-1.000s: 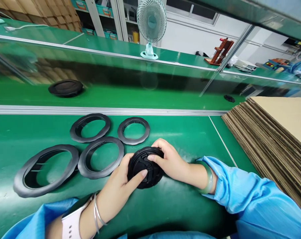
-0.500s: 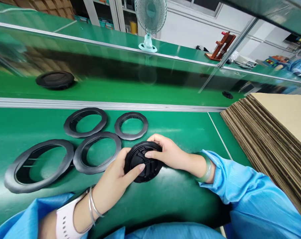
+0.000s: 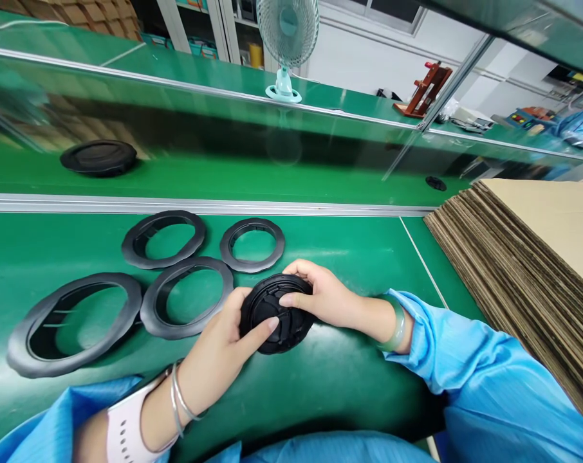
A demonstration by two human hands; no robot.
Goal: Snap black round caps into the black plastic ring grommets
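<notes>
Between my two hands is a round black plastic part [image 3: 277, 325] with a ribbed, recessed face turned up toward me. My left hand [image 3: 236, 331] grips its left edge, thumb lying on the face. On the upper right side my right hand [image 3: 318, 294] holds the rim, its thumb also pressed on the face; the fingers beneath are hidden. Just left of the part lies a black ring [image 3: 151, 308] on the green table. Behind it rest a smaller ring [image 3: 228, 243] and another ring [image 3: 132, 247]. The largest-looking ring [image 3: 24, 347] lies at the far left.
Stacked cardboard sheets [image 3: 504, 270] stand on the right. A metal rail [image 3: 199, 206] crosses behind the rings. Beyond it, a black round part [image 3: 98, 158] and a small black piece [image 3: 435, 184] lie on a green belt. A fan [image 3: 284, 87] stands farther back.
The view has shifted very slightly. Both hands keep the same hold on the round black part, and the rings lie as before.
</notes>
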